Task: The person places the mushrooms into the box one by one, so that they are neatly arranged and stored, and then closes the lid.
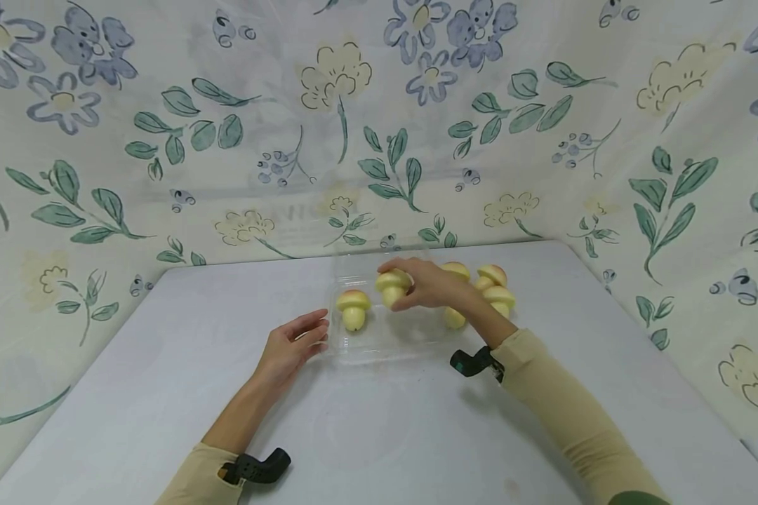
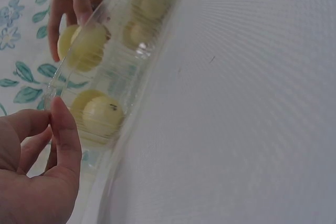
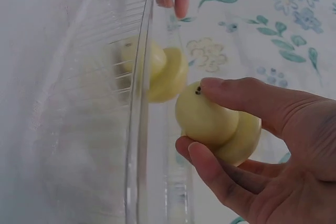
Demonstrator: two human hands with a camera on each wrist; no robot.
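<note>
A clear plastic box (image 1: 369,341) lies on the white table. One pale yellow toy mushroom (image 1: 354,312) with a reddish-tinged cap stands in its left part. My right hand (image 1: 426,283) holds another toy mushroom (image 3: 210,116) above the box, thumb on the stem end and fingers around the other side. At the box's left side is my left hand (image 1: 295,344), its fingers slightly bent, fingertips close to or touching the wall. In the left wrist view, the thumb (image 2: 63,135) and a finger come together by the box's edge; a firm grip cannot be made out.
To the right, partly behind my right forearm, several more mushrooms (image 1: 499,298) are grouped; which of them sit inside the box is unclear. A flower-printed cloth (image 1: 391,175) rises behind the white table (image 1: 379,428). A black camera mount (image 1: 474,362) sits at each wrist.
</note>
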